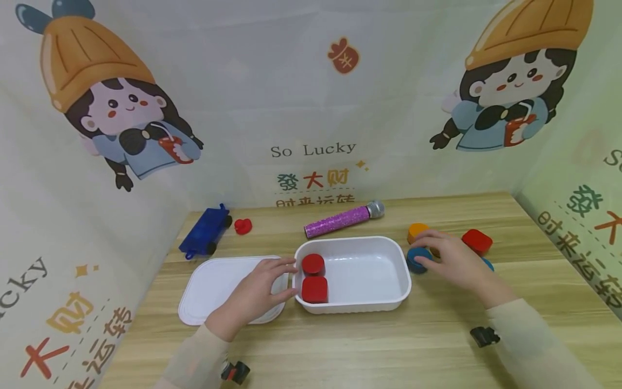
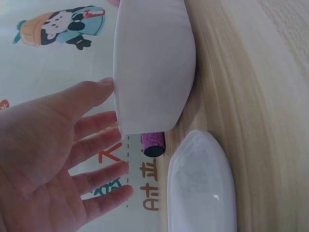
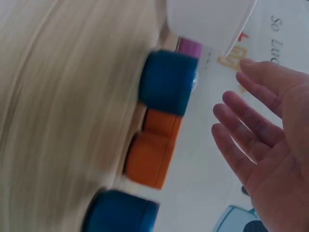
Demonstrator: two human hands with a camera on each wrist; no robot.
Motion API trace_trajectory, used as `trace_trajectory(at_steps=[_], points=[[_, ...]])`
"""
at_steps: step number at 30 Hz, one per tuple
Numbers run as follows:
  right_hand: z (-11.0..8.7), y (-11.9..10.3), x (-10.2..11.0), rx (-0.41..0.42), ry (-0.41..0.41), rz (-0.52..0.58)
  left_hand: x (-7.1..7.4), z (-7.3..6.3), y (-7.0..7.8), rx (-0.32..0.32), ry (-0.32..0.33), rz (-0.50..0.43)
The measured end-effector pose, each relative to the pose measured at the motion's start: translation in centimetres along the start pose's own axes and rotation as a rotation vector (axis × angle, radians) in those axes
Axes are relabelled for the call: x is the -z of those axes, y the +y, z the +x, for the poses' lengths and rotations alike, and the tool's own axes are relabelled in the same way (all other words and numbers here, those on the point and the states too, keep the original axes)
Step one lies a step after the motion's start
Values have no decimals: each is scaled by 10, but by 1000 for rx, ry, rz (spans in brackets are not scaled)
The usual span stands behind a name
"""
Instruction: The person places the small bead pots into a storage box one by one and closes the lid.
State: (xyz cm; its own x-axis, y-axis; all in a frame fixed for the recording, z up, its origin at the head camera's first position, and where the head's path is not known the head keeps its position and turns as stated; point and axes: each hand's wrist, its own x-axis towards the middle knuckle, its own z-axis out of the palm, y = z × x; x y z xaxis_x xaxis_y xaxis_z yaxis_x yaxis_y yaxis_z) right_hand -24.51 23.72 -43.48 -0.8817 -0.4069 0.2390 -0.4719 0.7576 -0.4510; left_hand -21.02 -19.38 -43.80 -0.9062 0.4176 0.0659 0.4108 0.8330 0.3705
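Note:
A white plastic box (image 1: 362, 308) stands in the middle of the table, with a round red block (image 1: 313, 263) and a square red block (image 1: 315, 289) along its left side. My left hand (image 1: 257, 292) is at the box's left rim, fingers spread and thumb tip against the edge in the left wrist view. My right hand (image 1: 452, 262) hovers over a blue block (image 1: 417, 266) right of the box, holding nothing. In the right wrist view its fingers are loosely extended, apart from that block. Orange blocks (image 3: 147, 157) sit behind, partly hidden by the hand in the head view.
Under my left hand lies a white lid (image 1: 218, 286). A glittery purple microphone (image 1: 340, 221) lies behind the box. Back left are a blue toy cart (image 1: 206, 232) and a small red piece (image 1: 243, 226). Beyond my right hand sit a red block (image 1: 477, 241) and another blue block (image 3: 120, 212).

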Motion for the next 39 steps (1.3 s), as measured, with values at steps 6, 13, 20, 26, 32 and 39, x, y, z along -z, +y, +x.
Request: trace_trajectory(at_steps=[6, 13, 20, 26, 32, 39], points=[[0, 15, 1, -35, -43, -3, 0, -1, 0, -7, 10, -4], [-2, 23, -6, -8, -70, 2, -1, -1, 0, -6, 6, -8], [-3, 24, -10, 19, -64, 1, -2, -2, -1, -2, 6, -19], [-2, 24, -10, 33, -52, -12, -3, -3, -2, -7, 27, -33], [-2, 20, -7, 11, -46, -38, -5, -2, -3, -13, 37, -49], [2, 4, 7, -54, -41, -83, -6, -3, -2, 3, 41, -64]])
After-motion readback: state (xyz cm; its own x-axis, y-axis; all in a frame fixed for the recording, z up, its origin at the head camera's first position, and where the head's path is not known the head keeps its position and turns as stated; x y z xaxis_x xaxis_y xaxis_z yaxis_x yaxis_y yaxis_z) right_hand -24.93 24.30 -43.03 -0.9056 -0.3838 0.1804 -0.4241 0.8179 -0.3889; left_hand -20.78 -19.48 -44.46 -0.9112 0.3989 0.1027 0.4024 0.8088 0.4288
